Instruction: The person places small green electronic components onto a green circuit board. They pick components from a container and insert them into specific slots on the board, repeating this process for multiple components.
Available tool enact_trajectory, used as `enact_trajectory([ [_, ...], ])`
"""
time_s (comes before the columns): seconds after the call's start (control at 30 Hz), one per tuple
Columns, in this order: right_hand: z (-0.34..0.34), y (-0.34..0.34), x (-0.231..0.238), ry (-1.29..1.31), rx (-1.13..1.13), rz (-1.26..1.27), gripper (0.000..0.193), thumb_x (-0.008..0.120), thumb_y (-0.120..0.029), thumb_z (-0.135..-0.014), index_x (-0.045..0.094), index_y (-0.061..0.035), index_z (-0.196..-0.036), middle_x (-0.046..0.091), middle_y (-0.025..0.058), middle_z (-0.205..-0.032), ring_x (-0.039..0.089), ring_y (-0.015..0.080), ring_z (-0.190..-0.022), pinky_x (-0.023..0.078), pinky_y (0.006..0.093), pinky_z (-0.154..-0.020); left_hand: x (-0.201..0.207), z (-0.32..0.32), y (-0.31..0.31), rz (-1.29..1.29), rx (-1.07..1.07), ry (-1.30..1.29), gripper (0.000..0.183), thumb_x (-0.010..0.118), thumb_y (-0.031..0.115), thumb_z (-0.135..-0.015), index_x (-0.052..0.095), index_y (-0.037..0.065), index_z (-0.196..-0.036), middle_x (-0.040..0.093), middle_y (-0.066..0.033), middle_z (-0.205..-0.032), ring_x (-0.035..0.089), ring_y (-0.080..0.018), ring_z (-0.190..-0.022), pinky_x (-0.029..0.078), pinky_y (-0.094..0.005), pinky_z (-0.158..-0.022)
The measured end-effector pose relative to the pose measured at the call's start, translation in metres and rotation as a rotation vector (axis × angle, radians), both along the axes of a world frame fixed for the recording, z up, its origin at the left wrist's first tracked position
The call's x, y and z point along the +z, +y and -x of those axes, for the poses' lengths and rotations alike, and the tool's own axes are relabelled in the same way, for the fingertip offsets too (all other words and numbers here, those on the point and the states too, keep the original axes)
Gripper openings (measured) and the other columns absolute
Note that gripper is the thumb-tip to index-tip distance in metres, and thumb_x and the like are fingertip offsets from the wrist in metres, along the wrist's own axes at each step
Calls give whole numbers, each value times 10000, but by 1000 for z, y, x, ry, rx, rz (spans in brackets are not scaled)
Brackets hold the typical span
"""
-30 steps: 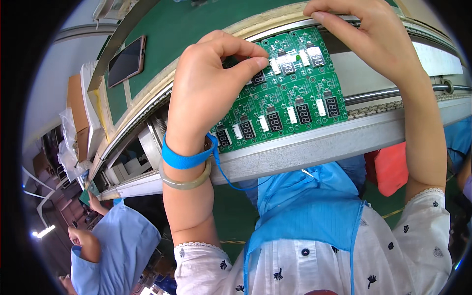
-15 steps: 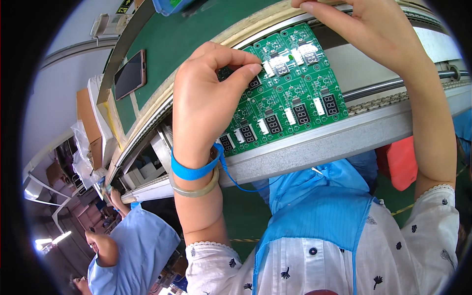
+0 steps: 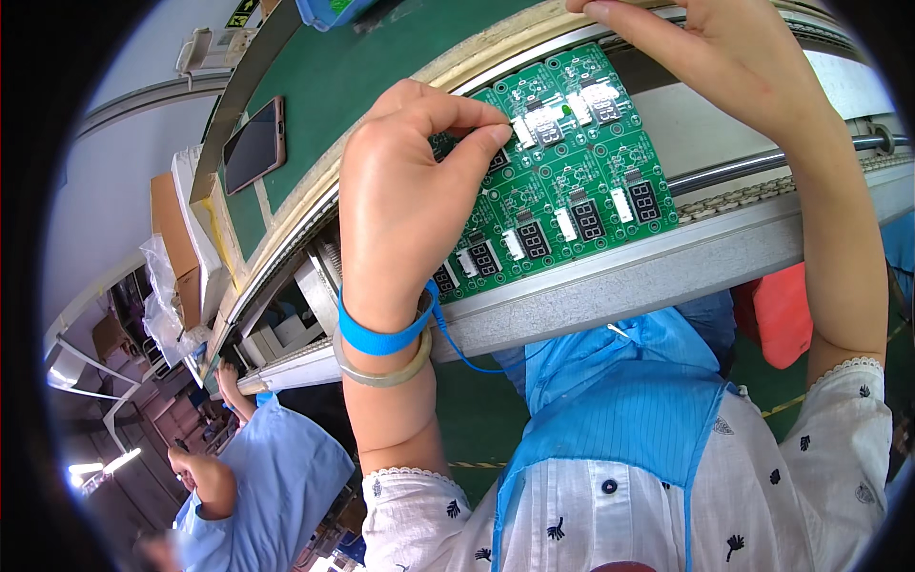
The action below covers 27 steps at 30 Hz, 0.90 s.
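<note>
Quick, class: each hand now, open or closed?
Left hand: pinched closed over the green circuit board; any contents unclear.
Right hand: cannot tell; fingertips at picture's edge.

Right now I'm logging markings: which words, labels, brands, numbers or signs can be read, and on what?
Printed text is not copied; only its place is given.
Green circuit-board panel: white print, too small to read.
Black seven-segment displays: digit-shaped segments; glare washes out the upper ones.
Dark sign, top left: yellow-green marks, too small to read.

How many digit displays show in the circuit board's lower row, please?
5 visible: four displays leftward from the right end, another display partly behind the left wrist; more may be hidden.
</note>
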State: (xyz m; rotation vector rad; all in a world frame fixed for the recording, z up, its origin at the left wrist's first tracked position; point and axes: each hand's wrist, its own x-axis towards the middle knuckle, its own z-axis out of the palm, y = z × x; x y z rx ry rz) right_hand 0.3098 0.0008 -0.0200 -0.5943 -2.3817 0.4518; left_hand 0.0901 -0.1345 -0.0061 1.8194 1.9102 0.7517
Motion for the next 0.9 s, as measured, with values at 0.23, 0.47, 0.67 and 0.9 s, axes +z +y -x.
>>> enact_trajectory([
  [0.23,-3,-9,15,23,23,38,140,690,-79,-848,765,-3,-939,726,138,-887,645,303,-949,514,413,-857,4,-2,-1,24,-4,59,115,791,43,-808,786,3,-916,660,-56,-846,621,-141,-809,469,-272,-746],
  [0.47,-2,-10,16,27,6,81,144,692,-86,-856,766,-7,-951,727,135,-890,642,299,-959,523,410,-837,0,3,1,-34,-9,-6,111,797,59,-786,784,12,-887,670,-123,-832,663,-244,-773,507,-351,-701],
  [0.67,25,5,31,38,0,198,176,667,-97,-873,756,23,-965,744,162,-890,694,290,-894,545,373,-815,16,33,15,-148,207,-84,154,813,170,-840,798,34,-910,725,-64,-777,603,-130,-689,471,-291,-647],
  [0.9,118,97,49,-109,37,-312,232,648,-116,-850,767,20,-995,741,220,-920,723,359,-868,572,439,-801,39,72,125,-218,154,250,187,722,125,-898,774,-24,-997,758,-145,-838,692,-216,-727,547,-329,-700],
])
